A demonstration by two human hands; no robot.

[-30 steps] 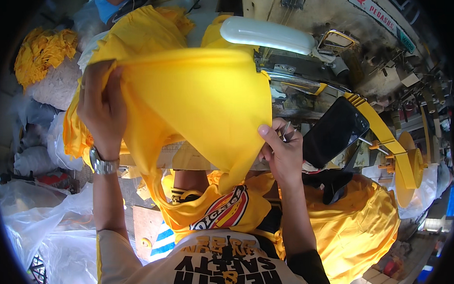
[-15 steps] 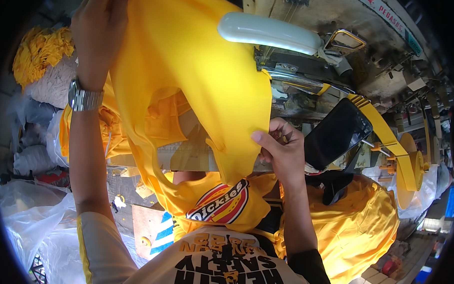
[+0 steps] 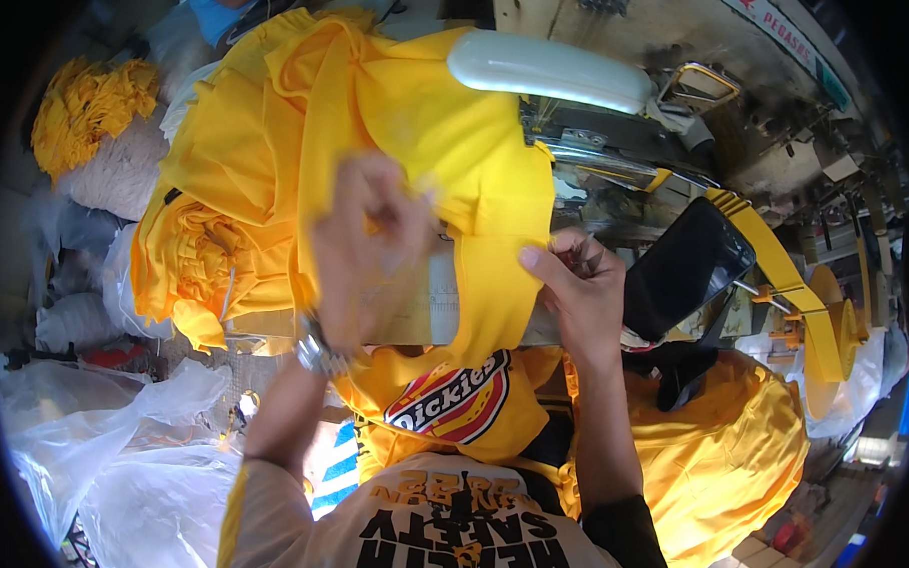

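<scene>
A yellow garment (image 3: 449,124) lies spread over the sewing machine's bed, its right edge by the machine's needle area. My right hand (image 3: 585,284) pinches that edge between thumb and fingers, just below the metal guide (image 3: 570,152). My left hand (image 3: 373,237), smeared by motion, is over the garment's middle; its fingers do not show clearly. A metal wristwatch (image 3: 322,354) is on the left wrist. Near my lap the cloth carries a printed oval logo patch (image 3: 454,399).
A white lamp (image 3: 547,70) juts over the cloth. Right of my right hand are a black phone (image 3: 689,266) and a yellow tape reel (image 3: 832,341). A yellow cloth pile (image 3: 721,455) sits lower right, clear plastic bags (image 3: 130,446) lower left, a yellow bundle (image 3: 93,111) upper left.
My left hand has come down from the upper left toward the middle, lowering the raised cloth, which now lies in folds at the left. My right hand keeps its pinch on the edge.
</scene>
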